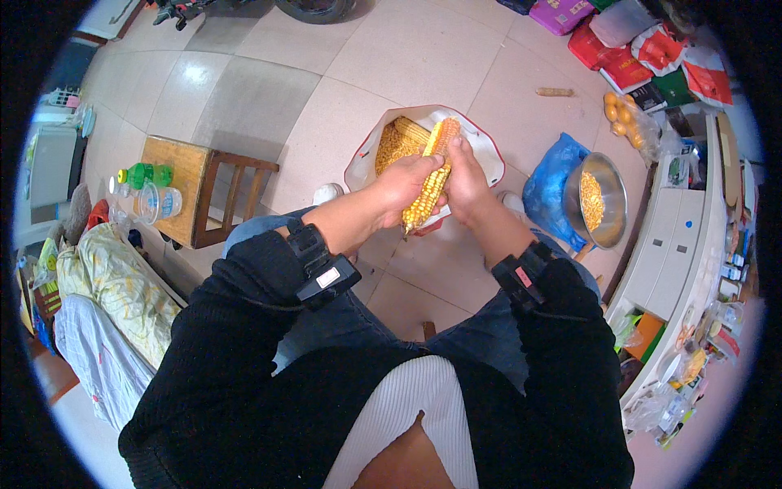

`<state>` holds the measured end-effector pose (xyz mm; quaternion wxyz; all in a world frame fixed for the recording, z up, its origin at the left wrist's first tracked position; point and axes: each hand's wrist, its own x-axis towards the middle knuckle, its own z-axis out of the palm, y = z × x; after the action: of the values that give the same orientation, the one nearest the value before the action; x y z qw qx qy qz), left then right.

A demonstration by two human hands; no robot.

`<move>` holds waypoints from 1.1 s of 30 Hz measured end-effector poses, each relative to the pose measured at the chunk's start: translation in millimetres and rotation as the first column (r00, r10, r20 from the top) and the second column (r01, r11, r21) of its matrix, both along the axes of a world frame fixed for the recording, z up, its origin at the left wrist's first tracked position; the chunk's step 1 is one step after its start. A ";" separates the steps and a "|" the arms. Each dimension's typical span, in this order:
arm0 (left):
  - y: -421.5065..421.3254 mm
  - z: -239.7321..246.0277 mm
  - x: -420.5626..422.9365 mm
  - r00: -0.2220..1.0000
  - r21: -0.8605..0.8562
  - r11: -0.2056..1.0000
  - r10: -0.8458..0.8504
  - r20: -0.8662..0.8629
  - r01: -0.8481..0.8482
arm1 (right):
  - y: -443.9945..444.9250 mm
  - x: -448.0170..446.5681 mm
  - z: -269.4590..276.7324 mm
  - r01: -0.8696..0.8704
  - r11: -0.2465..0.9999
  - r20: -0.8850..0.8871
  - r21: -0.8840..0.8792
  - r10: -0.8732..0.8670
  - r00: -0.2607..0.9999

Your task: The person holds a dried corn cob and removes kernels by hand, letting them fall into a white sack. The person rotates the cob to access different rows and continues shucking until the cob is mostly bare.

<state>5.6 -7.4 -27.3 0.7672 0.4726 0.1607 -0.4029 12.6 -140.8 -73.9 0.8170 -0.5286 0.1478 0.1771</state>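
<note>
Both my hands grip a dried ear of corn [427,194], held at a slant above an open white sack [486,137] with a red rim. My left hand [406,186] wraps around it from the left, thumb laid across the cob. On the other side my right hand [467,180] presses with its thumb near the upper end. Yellow kernels cover the lower part, while the upper right shows bare, pinkish cob. I cannot tell if a second cob is pressed against it. Inside the sack lie loose kernels [391,150] and another ear of corn [410,131].
To the right, a steel bowl [616,211] of kernels stands beside a blue plastic bag [553,183]. A bare cob [555,92] lies on the tiled floor. At left is a wooden stool [177,195] with bottles and a plastic cup. A white cabinet [657,238] lines the right side.
</note>
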 end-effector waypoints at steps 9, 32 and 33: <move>-2.7 0.6 1.2 0.999 0.046 0.999 -0.017 -0.049 0.019 | 2.0 -4.4 2.0 -0.004 1.000 0.008 -0.004 0.004 1.000; -0.3 -12.0 -3.9 0.988 0.094 0.990 -0.096 -0.121 0.107 | 15.7 -11.9 -5.7 0.166 0.986 0.002 -0.001 -0.166 0.986; -0.5 -12.2 -3.5 0.986 0.103 0.988 -0.100 -0.134 0.114 | 15.8 -12.6 -5.4 0.152 0.988 -0.011 -0.011 -0.152 0.988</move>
<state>2.1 -7.9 -39.5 0.7052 0.4950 0.2062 -0.4638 0.0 -125.1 -79.2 0.8245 -0.5189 0.1933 0.1166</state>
